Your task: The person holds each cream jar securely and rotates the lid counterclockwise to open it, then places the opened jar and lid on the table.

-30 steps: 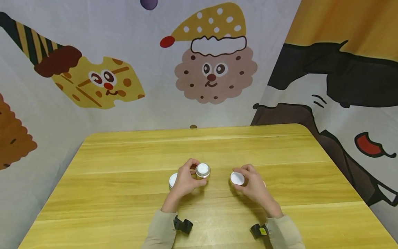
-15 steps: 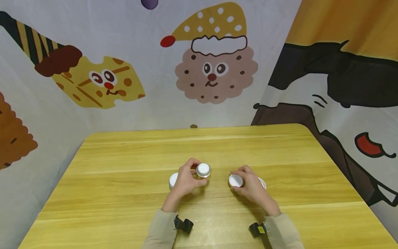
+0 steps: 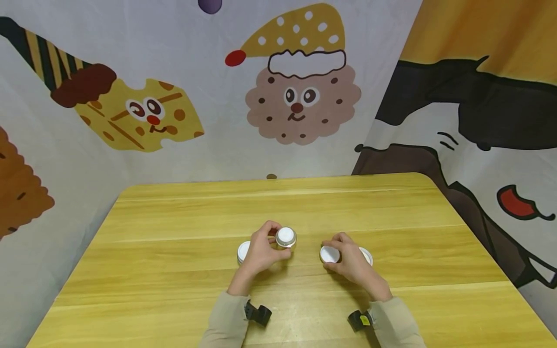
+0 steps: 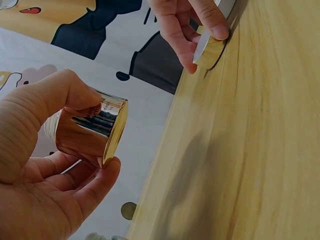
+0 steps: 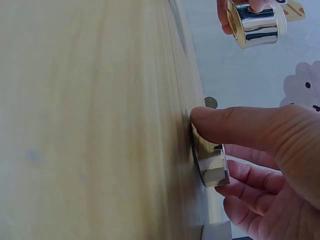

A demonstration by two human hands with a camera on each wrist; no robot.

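My left hand [image 3: 262, 249] holds a shiny gold cosmetic jar [image 4: 87, 132] above the table, thumb on one side and fingers on the other. The jar's white top [image 3: 285, 235] faces up in the head view, and its threaded neck shows in the left wrist view. To the right, my right hand [image 3: 353, 258] pinches a shallow gold jar lid [image 5: 210, 162] between thumb and fingers. The lid's white inside [image 3: 329, 254] faces up, and its flat side rests on the wooden table.
A round white-topped object [image 3: 243, 251] is partly hidden behind my left hand. Another round white object [image 3: 367, 256] sits partly covered by my right hand. The wooden table [image 3: 174, 290] ends at a cartoon-printed cloth [image 3: 217, 159].
My right hand has lowered the lid onto the table and levelled it, shifting slightly left. The white object beside that hand shows more. The left hand and jar have barely moved.
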